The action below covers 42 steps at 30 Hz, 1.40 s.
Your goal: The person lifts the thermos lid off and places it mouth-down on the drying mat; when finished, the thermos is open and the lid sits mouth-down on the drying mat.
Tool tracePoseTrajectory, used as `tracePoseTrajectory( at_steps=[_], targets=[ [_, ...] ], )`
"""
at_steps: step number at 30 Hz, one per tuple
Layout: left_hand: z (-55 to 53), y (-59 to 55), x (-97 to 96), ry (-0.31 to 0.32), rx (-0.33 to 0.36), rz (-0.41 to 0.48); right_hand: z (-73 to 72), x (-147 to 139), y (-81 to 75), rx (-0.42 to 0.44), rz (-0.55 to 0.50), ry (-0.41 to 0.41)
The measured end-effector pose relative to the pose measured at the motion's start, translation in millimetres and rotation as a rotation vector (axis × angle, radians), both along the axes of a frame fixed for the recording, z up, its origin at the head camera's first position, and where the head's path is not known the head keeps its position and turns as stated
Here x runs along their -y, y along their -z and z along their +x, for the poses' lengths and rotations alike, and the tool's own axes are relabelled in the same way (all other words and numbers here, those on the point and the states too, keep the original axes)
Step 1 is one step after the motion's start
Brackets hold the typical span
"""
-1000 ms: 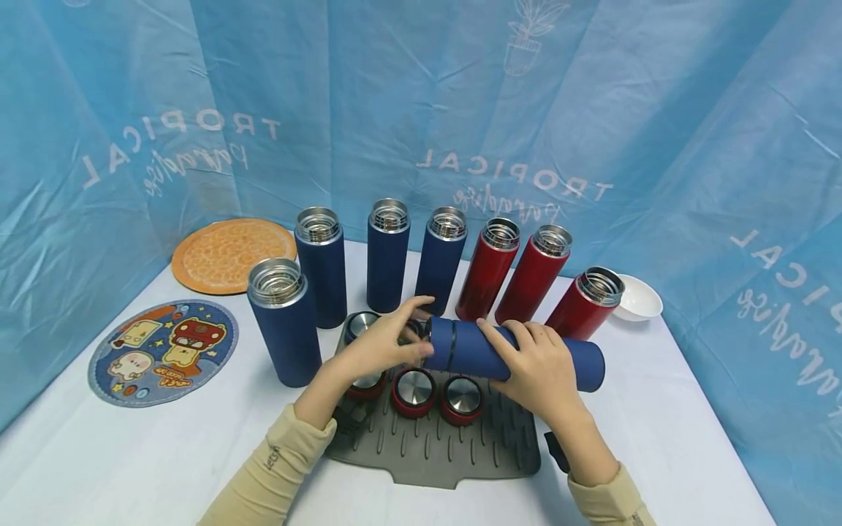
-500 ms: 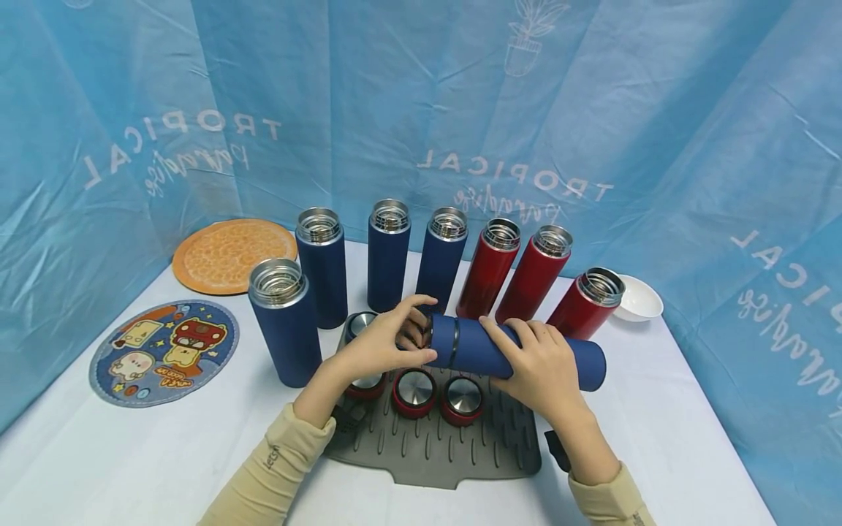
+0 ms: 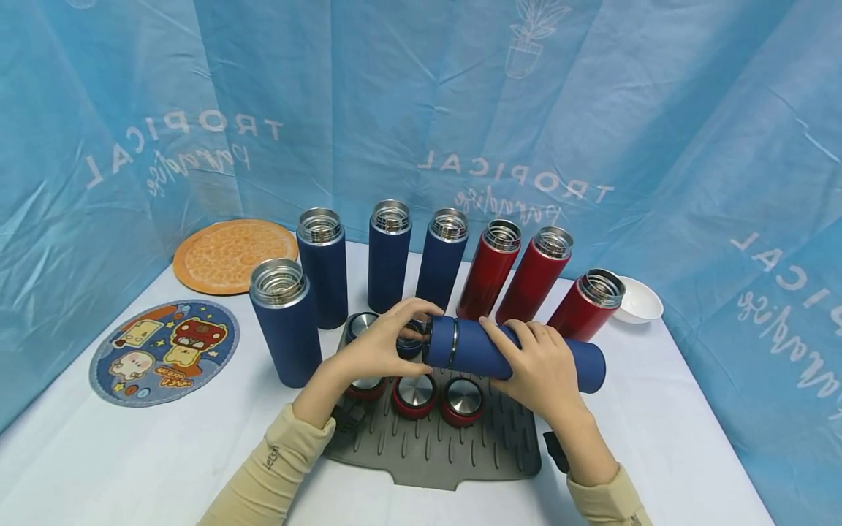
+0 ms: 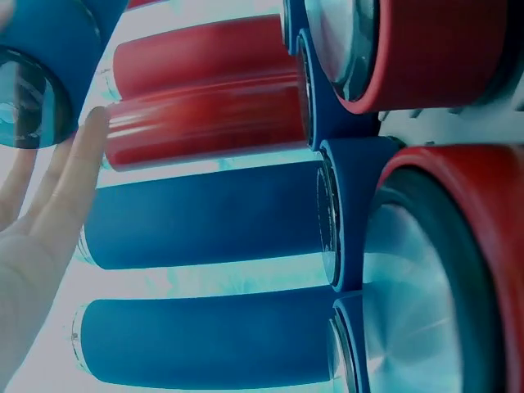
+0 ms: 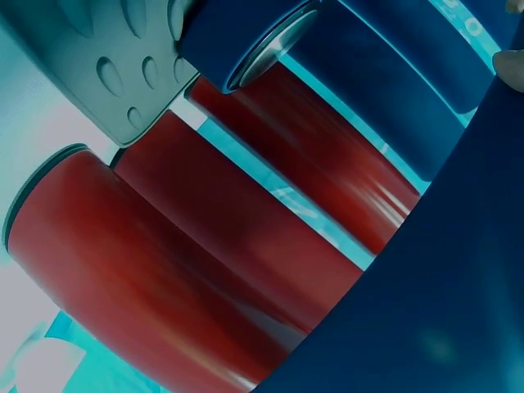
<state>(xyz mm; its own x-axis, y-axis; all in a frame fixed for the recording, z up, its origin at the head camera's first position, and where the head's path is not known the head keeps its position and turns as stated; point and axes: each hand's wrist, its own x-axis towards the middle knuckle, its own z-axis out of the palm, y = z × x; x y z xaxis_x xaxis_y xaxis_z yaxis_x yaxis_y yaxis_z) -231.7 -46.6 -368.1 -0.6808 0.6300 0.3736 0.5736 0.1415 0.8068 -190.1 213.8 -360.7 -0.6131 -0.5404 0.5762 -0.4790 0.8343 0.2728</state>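
Note:
A blue insulated bottle lies sideways over the grey ridged mat, its lid end to the left. My right hand grips its body. At the lid end, the thumb and fingers of my left hand form a C around the blue lid, with the fingertips right at its edges. The lid's dark end faces the palm, and a dark ring marks the seam with the body. In the left wrist view, the fingers reach along the lid's far side. A large blue bottle wall fills the right wrist view's corner.
Uncapped blue bottles and red bottles stand in an arc behind the mat. Red lids and blue lids sit on it. Round placemats lie left; a white bowl stands right.
My left hand has turned about the lid: its thumb has moved from the lid's near face down to its lower edge, and its fingers have shifted. My right hand and the bottle hold nearly still.

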Motion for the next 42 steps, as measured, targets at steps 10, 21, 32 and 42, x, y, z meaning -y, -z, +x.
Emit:
tracePoseTrajectory(
  at_steps=[10, 21, 32, 42],
  targets=[
    [0.2, -0.6, 0.7, -0.095, 0.116, -0.155, 0.4, 0, 0.6, -0.007, 0.006, -0.007],
    [1.8, 1.4, -0.6, -0.011, -0.004, 0.049, 0.0, -2, 2.2, -0.001, -0.046, 0.001],
    [3.0, -1.7, 1.7, -0.117, 0.098, 0.026, 15.5, -50, 10.8, 0.134, -0.528, 0.106],
    [4.9, -0.1, -8.9, -0.102, 0.03, -0.098, 32.8, -113, 7.8, 0.506, -1.218, 0.268]
  ],
)
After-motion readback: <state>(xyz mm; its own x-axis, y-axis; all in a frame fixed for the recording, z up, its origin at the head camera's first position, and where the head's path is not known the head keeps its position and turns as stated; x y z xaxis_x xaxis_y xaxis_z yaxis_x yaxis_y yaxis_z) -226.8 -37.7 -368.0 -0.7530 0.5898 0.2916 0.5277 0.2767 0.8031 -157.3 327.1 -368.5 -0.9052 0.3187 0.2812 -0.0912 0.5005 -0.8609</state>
